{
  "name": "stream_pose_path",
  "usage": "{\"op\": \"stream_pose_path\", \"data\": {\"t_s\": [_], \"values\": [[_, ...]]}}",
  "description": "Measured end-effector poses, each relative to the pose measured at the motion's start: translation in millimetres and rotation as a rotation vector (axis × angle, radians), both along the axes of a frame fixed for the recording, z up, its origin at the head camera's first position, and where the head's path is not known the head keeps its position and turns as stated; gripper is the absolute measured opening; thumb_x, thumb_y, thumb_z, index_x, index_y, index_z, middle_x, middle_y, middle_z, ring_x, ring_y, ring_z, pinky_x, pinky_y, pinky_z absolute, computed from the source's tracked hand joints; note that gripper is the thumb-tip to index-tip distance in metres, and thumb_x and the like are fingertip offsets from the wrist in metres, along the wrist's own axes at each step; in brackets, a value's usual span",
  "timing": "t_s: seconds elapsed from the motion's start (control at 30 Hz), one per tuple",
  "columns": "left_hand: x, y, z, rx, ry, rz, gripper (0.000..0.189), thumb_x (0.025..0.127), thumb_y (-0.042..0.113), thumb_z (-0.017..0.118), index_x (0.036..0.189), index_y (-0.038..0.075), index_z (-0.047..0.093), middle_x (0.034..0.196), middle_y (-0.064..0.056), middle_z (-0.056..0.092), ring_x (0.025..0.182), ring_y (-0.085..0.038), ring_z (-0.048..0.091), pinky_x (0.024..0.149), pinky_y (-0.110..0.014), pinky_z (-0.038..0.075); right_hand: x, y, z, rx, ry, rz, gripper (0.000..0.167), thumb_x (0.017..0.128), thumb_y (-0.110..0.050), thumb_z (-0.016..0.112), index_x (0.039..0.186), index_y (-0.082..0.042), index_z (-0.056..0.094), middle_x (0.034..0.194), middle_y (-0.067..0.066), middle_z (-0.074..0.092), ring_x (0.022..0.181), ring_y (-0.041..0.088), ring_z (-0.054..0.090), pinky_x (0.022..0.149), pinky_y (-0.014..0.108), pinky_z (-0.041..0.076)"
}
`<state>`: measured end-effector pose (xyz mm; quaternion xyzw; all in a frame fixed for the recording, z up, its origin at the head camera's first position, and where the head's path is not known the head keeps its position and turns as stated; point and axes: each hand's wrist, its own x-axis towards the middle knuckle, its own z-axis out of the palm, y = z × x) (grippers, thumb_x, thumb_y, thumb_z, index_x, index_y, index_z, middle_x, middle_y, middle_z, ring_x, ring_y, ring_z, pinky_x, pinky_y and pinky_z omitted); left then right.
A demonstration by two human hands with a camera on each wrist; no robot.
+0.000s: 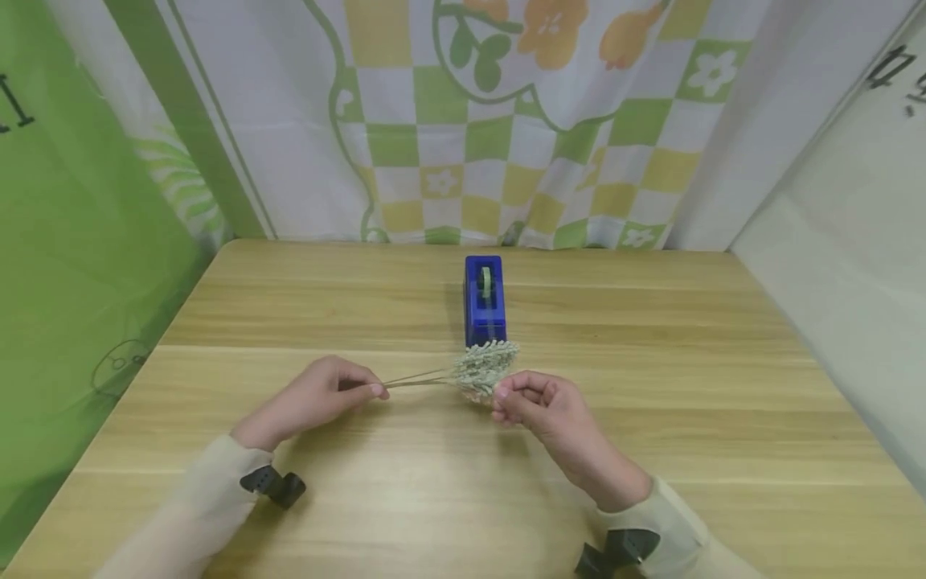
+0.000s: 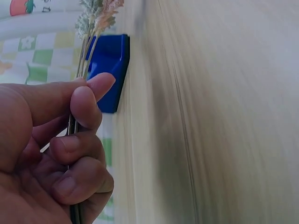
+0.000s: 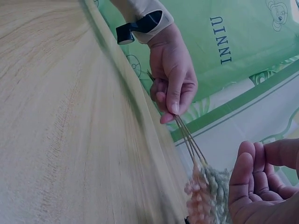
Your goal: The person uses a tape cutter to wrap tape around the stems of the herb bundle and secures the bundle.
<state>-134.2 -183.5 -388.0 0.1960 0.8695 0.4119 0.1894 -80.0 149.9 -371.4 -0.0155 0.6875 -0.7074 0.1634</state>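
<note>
My left hand (image 1: 318,398) grips the thin stems (image 2: 86,58) of a small bunch of dried flowers between thumb and curled fingers. Pale green flower heads (image 1: 481,366) point to the right in the head view, and pinkish heads (image 3: 198,198) lie beside them in the right wrist view. Close by those heads is my right hand (image 1: 546,410), its fingers curled and its thumb meeting a fingertip. I see nothing between them; whether they touch the flower heads is unclear. Just behind the bunch stands a blue tape dispenser (image 1: 486,301) with a roll of tape in it.
All of this is above a wooden table (image 1: 651,338). A checked, flower-printed curtain (image 1: 463,145) hangs along its back edge. Green cloth (image 1: 94,201) covers the left side and a pale sheet (image 1: 854,185) the right. Each wrist wears a black strap device (image 1: 273,485).
</note>
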Motion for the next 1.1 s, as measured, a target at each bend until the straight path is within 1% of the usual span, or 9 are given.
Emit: {"op": "stream_pose_path", "data": {"t_s": [0.1,0.3,0.4,0.53,0.6,0.67,0.8,0.93,1.1], "values": [[-1.5,12.1,0.1,0.012,0.015,-0.006,0.021,0.105,0.025,0.064,0.107,0.014,0.082,0.113,-0.003,0.08,0.088,-0.016,0.058,0.075,-0.028,0.047,-0.3,-0.7,-0.5,-0.012,-0.001,0.009,0.009,0.101,-0.001,0.062,0.107,0.005,0.064,0.086,-0.006,0.074,0.082,0.007,0.071,0.083,0.024,0.062],[-5.6,36.9,-1.1,0.03,0.059,-0.044,0.022,0.105,0.02,0.063,0.106,0.01,0.082,0.105,-0.007,0.08,0.077,-0.014,0.055,0.069,-0.026,0.047,0.3,-0.8,0.1,-0.004,-0.017,0.01,0.013,0.101,-0.002,0.063,0.109,0.007,0.064,0.088,-0.004,0.074,0.083,0.007,0.07,0.083,0.024,0.061],[-6.8,48.6,-1.8,0.032,0.084,-0.06,0.022,0.106,0.019,0.062,0.106,0.009,0.082,0.101,-0.007,0.079,0.074,-0.014,0.054,0.067,-0.026,0.046,0.6,-1.1,-1.2,0.006,-0.022,0.009,0.019,0.101,-0.003,0.063,0.113,0.012,0.062,0.088,-0.003,0.074,0.083,0.007,0.07,0.082,0.023,0.061],[-7.8,62.8,-1.3,0.046,0.113,-0.079,0.022,0.106,0.019,0.062,0.106,0.009,0.081,0.101,-0.007,0.079,0.075,-0.012,0.056,0.069,-0.025,0.047,0.6,-1.4,-3.0,0.012,-0.023,0.004,0.026,0.101,-0.003,0.063,0.118,0.017,0.059,0.088,-0.003,0.074,0.083,0.007,0.07,0.082,0.023,0.061],[-7.8,69.0,-0.8,0.054,0.127,-0.09,0.022,0.105,0.019,0.062,0.107,0.009,0.081,0.103,-0.007,0.08,0.078,-0.01,0.058,0.072,-0.024,0.049,0.8,-1.8,-2.7,0.012,-0.028,-0.002,0.025,0.101,-0.003,0.063,0.117,0.016,0.059,0.088,-0.003,0.074,0.083,0.007,0.071,0.081,0.023,0.061],[-7.4,74.1,0.0,0.061,0.137,-0.098,0.021,0.105,0.019,0.062,0.107,0.008,0.081,0.106,-0.007,0.081,0.08,-0.009,0.06,0.074,-0.024,0.051,0.7,-2.7,-2.4,0.011,-0.031,-0.002,0.021,0.101,-0.003,0.064,0.114,0.013,0.061,0.087,-0.004,0.074,0.083,0.008,0.071,0.082,0.023,0.061],[-6.0,82.5,1.9,0.083,0.15,-0.119,0.021,0.105,0.017,0.063,0.107,0.007,0.081,0.104,-0.009,0.081,0.078,-0.008,0.06,0.074,-0.023,0.052,0.2,-4.7,-1.8,0.005,-0.034,-0.001,0.015,0.1,-0.003,0.064,0.11,0.008,0.064,0.086,-0.004,0.074,0.083,0.008,0.071,0.081,0.023,0.061],[-4.4,88.4,4.3,0.096,0.174,-0.137,0.021,0.105,0.015,0.062,0.106,0.005,0.08,0.098,-0.012,0.079,0.072,-0.007,0.056,0.07,-0.023,0.051,0.7,-5.6,-1.2,-0.008,-0.032,0.005,0.017,0.101,-0.004,0.064,0.111,0.009,0.063,0.086,-0.005,0.074,0.083,0.007,0.071,0.081,0.023,0.061],[-2.5,94.1,7.9,0.086,0.196,-0.136,0.021,0.105,0.017,0.063,0.107,0.004,0.08,0.097,-0.011,0.079,0.072,-0.006,0.056,0.072,-0.022,0.052,0.5,-6.6,-2.8,-0.009,-0.036,0.004,0.016,0.101,-0.005,0.064,0.11,0.009,0.063,0.086,-0.004,0.075,0.082,0.007,0.071,0.084,0.026,0.062]]}}
